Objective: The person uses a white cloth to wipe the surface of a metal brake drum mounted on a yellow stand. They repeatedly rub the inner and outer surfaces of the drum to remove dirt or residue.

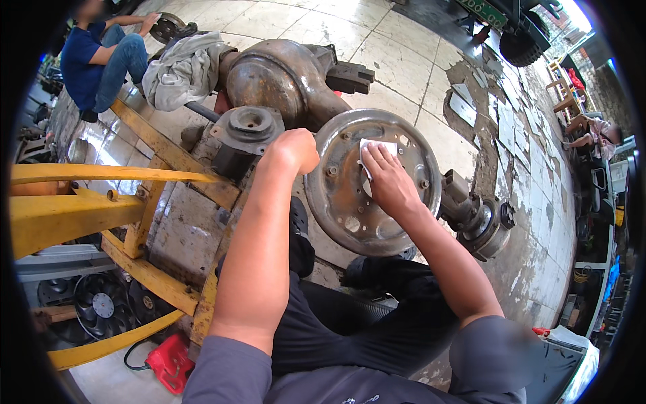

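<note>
A round, brownish metal brake backing plate (343,215) with a raised rim and several holes stands tilted in front of my knees. My left hand (293,151) is closed at its upper left rim; the fingertips are hidden behind the fist. On the plate's upper middle, my right hand (388,176) presses a small white sheet (364,149) against the metal, fingers laid together over it. Whether that sheet is paper, cloth or sandpaper I cannot tell. Rusty patches show around the plate's centre, which the right hand partly covers.
Behind the plate lies a large axle housing (269,77), with a grey rag (185,71) over its left end. A flanged hub (252,124) is close to my left wrist. Yellow frame (74,219) bars fill the left. Another axle end (486,229) sits right. A person (101,64) sits far left.
</note>
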{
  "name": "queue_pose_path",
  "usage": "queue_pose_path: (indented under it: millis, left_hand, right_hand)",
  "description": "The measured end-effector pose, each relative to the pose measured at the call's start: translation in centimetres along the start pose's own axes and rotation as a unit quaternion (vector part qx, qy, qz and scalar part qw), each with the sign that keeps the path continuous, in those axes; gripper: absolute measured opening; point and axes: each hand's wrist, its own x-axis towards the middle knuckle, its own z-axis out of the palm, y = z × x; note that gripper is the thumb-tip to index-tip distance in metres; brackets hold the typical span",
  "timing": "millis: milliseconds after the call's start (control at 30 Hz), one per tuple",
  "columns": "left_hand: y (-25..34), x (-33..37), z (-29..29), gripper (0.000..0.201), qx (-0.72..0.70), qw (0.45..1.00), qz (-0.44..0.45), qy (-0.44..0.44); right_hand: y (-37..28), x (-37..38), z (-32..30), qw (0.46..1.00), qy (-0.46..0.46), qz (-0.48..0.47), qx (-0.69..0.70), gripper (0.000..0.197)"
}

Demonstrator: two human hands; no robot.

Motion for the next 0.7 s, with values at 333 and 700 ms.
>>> queue_pose_path:
  millis: [333,700]
  left_hand:
    - [-0.5,0.2,0.4,0.033,-0.011,1.000,0.008,0.003]
    - [-0.6,1.1,0.8,0.032,-0.014,1.000,0.003,0.013]
  right_hand:
    - [2.0,1.4,-1.9,0.998,0.056,0.030,0.031,0.046]
    - [0.6,0.0,0.3,1.000,0.004,0.004,0.014,0.054]
